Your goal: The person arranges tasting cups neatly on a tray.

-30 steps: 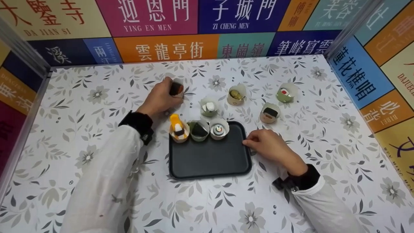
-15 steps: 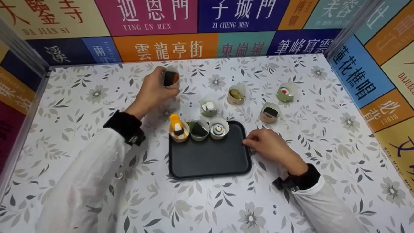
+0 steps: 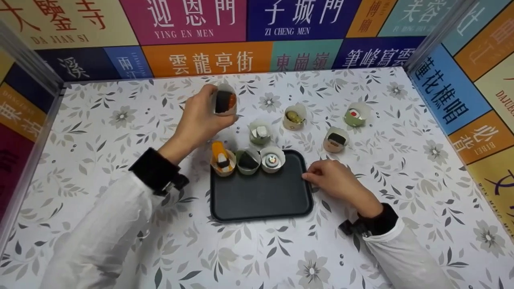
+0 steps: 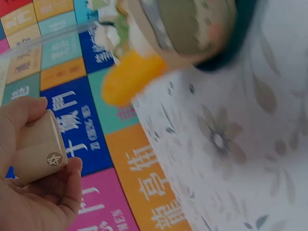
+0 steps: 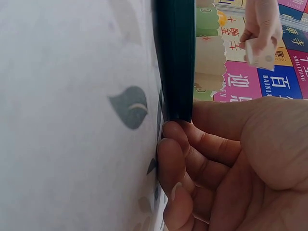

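Observation:
My left hand [image 3: 200, 116] grips a small paper cup [image 4: 41, 149] between thumb and fingers, above the table behind the tray. In the cup sits a gunkan sushi piece [image 3: 225, 102] with dark seaweed and orange topping. Thumb and curled fingers of my right hand [image 3: 335, 180] pinch the right edge of the black tray [image 3: 261, 200]. Along the tray's back edge stand three cups in a row: one with a yellow-topped sushi [image 3: 221, 156], one with a dark triangular rice ball [image 3: 247, 161], and one with a round sushi roll [image 3: 273, 160].
Several more cups stand behind and right of the tray: a white-topped one [image 3: 260, 133], one with an olive-green piece [image 3: 294, 117], one with a black-topped piece [image 3: 335, 140], and a green one [image 3: 355, 115]. Printed panels [image 3: 209, 60] border the table at the back and sides.
My left hand has carried its cup first back and left, then rightward, and the cup now looks higher and nearer. The right hand and tray have stayed put.

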{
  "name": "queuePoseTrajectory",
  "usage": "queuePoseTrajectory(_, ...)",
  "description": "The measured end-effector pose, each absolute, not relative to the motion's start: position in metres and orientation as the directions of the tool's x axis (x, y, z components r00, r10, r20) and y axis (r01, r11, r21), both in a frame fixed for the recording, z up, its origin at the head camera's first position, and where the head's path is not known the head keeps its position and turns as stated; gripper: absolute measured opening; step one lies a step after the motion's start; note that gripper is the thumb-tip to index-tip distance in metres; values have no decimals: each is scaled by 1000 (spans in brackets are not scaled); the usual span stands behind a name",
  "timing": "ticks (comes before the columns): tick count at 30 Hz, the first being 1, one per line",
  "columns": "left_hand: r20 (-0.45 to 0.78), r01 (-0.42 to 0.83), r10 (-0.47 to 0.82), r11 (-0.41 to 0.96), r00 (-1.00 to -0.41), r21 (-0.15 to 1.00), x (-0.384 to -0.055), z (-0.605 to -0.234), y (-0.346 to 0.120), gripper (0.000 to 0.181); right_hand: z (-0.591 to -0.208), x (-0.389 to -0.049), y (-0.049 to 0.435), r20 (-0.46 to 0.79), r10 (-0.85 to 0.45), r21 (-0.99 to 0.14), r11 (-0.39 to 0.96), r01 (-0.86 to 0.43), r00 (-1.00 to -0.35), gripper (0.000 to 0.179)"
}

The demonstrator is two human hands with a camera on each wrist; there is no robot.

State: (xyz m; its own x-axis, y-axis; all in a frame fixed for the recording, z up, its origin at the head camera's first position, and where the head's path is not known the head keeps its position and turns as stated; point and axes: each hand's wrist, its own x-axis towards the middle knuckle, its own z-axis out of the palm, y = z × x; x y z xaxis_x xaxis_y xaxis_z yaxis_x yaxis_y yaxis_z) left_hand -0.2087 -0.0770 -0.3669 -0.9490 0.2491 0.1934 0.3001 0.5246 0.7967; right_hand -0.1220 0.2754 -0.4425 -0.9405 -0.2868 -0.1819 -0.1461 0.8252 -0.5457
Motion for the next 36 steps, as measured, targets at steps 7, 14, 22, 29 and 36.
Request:
queuePoseTrajectory(7, 218, 343, 299, 478, -929, 809, -186, -361, -47, 65, -444, -122, 275, -180, -289, -546, 825, -149, -940, 22)
queuePoseTrajectory(14, 192, 328, 312, 478, -931, 815, -175, -365, -18, 65, -445, -122, 275, -186, -287, -544, 826, -145, -940, 22)
queuePoseTrajectory(22, 128, 301, 369, 462, -921, 835, -174, -373, 13, 64, -443, -122, 276, -193, -287, -556, 820, -136, -938, 22)
queuePoseTrajectory(29, 117, 339, 439, 472, -891, 814, -173, -379, 42, 63, -442, -123, 275, -164, -298, -537, 827, -168, -940, 23)
queuePoseTrajectory(36, 66, 351, 491, 516, -869, 781, -177, -390, 64, 66, -443, -123, 274, -168, -288, -540, 827, -157, -943, 22)
